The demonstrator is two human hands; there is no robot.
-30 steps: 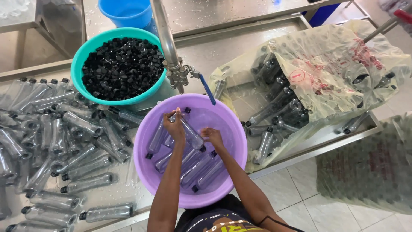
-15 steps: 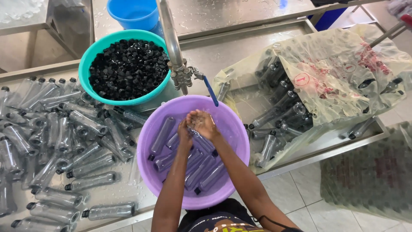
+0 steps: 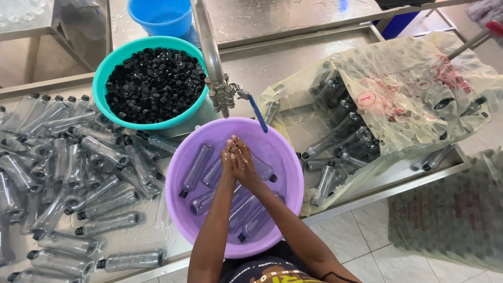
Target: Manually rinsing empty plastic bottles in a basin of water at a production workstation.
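Observation:
My left hand (image 3: 228, 161) and my right hand (image 3: 244, 163) are pressed palm to palm, fingers straight and wet, over a purple basin (image 3: 181, 173). Nothing shows between them. They sit just below the spout of a metal tap (image 3: 220, 94) with a blue lever (image 3: 258, 112). Several clear plastic bottles with black caps (image 3: 196, 170) lie in the basin beneath my hands and forearms.
A teal basin (image 3: 99, 84) full of black caps (image 3: 152, 84) stands behind on the left. Many capped bottles (image 3: 68, 173) lie on the wet steel table to the left. A plastic bag of bottles (image 3: 398, 89) lies on the right, with a blue bucket (image 3: 160, 15) behind it.
A second ago my hands were apart among the bottles in the basin. They have come together and now lie flat against each other under the tap.

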